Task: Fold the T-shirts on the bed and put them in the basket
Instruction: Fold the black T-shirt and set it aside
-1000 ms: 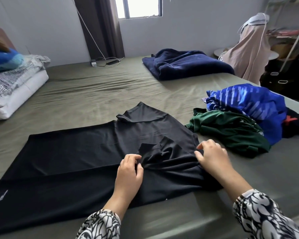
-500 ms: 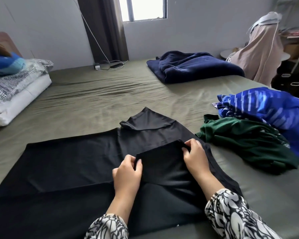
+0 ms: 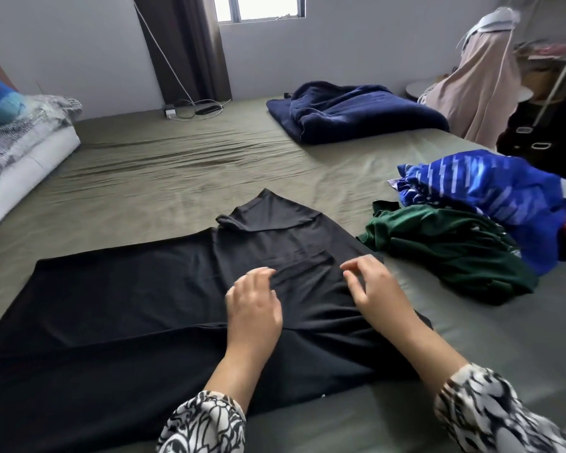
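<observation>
My right hand is motion-blurred; finger contact with the black T-shirt cannot be resolved. The shirt's hem runs off the left and bottom edges. Beneath the blue T-shirt, a dark item is mostly hidden.

Loose long sleeves — white, black swirling leaf print

view: single head camera, wide-angle | faces: forward and down across the bed | range: close above both hands, window wall far beyond the fingertips | overlap: none, one view

Three T-shirts: black, green, blue.
</observation>
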